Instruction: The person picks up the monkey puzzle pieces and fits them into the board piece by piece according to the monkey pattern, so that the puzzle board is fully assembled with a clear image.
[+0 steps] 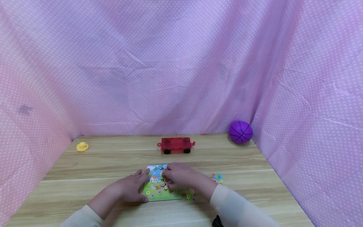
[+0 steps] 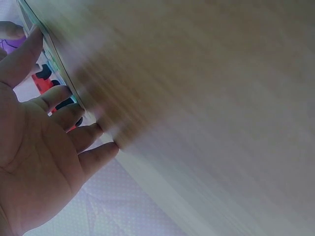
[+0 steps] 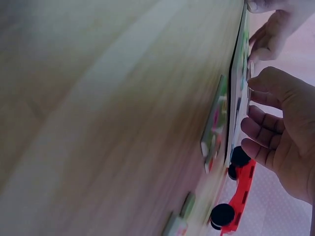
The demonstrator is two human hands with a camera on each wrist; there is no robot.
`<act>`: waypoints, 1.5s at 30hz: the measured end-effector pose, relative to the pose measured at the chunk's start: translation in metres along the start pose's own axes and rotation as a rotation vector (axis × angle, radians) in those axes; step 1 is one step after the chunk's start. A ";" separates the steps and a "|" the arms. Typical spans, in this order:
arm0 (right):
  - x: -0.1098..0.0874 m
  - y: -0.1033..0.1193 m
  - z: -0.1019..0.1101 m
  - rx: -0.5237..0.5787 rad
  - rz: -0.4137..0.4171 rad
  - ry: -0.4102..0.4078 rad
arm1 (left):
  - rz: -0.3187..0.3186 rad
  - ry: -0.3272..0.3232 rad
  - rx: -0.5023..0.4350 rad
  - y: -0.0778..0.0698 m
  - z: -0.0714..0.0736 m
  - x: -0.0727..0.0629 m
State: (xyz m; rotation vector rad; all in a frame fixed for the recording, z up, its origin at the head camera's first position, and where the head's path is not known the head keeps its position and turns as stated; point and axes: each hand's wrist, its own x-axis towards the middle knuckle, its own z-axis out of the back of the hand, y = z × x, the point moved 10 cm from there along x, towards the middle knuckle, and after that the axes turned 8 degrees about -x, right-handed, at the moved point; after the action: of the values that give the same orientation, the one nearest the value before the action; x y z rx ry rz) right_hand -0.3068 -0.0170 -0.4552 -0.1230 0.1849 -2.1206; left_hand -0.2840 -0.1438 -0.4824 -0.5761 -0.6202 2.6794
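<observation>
In the head view, a nearly square jigsaw puzzle board [image 1: 154, 196] lies on the worktop [image 1: 119, 164] between both hands, with no clear long axis. The left hand [image 1: 130, 188] rests along its left side; the right hand [image 1: 180, 176] is over its right part. Loose puzzle pieces [image 1: 193, 199] lie just right of the board, nearer the right hand.

The left wrist view shows the left hand's fingers extended and spread at the board's edge.

In the right wrist view, the right hand's fingers bend narrowly at the board; whether they pinch a piece, I cannot tell.
</observation>
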 end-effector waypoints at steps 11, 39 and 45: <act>0.013 0.006 -0.008 -0.009 -0.006 0.073 | -0.004 -0.003 -0.001 0.000 0.000 0.000; -0.007 0.030 0.002 -0.119 0.192 -0.038 | -0.031 -0.014 0.024 0.001 -0.002 0.001; -0.006 0.029 0.002 -0.116 0.181 -0.011 | -0.038 -0.016 0.028 0.000 -0.001 0.001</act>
State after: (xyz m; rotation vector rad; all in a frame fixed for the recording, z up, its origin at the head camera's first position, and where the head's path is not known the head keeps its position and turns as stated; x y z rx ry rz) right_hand -0.2788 -0.0269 -0.4581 -0.1798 0.3017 -1.9282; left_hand -0.2847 -0.1429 -0.4834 -0.5308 -0.5903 2.6547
